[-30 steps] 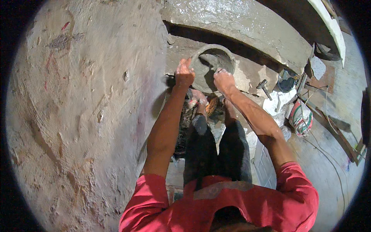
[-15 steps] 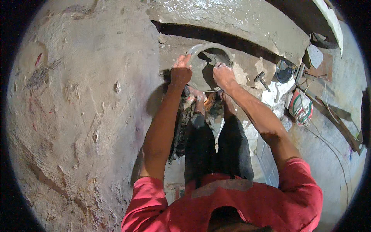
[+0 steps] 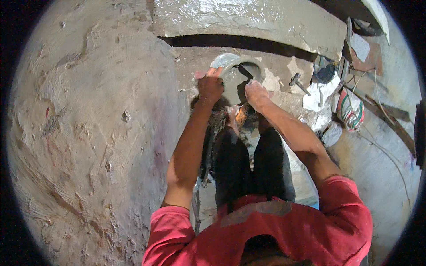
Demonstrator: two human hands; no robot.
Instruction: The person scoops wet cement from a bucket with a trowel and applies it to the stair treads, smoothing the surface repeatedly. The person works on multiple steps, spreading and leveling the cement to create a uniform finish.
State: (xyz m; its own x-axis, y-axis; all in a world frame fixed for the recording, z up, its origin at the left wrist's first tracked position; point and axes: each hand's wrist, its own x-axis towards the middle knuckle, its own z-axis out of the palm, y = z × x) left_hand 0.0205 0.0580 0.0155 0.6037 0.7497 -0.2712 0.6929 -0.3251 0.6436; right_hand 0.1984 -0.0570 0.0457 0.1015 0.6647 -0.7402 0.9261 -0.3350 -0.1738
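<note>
A round grey bucket [image 3: 237, 91] of wet grey mix stands at the foot of a step, just beyond my bare feet [image 3: 230, 116]. My left hand [image 3: 211, 83] is closed on the left side of its rim, beside a pale, wet patch. My right hand [image 3: 256, 93] is closed over the right part of the bucket, beside a dark elongated shape [image 3: 245, 72] inside it; whether that is a tool in my fingers or partly shadow, I cannot tell.
A rough plastered wall [image 3: 88, 124] fills the left. A wet concrete ledge [image 3: 248, 22] runs beyond the bucket. To the right lie a hammer [image 3: 298, 83], a dark container [image 3: 324, 71], a striped sack [image 3: 349, 111], leaning planks [image 3: 395, 133] and loose cables [image 3: 378, 96].
My left hand has shifted slightly left, its fingers now near a pale patch at the bucket's far left. The view has turned slightly. My right hand stays over the bucket.
</note>
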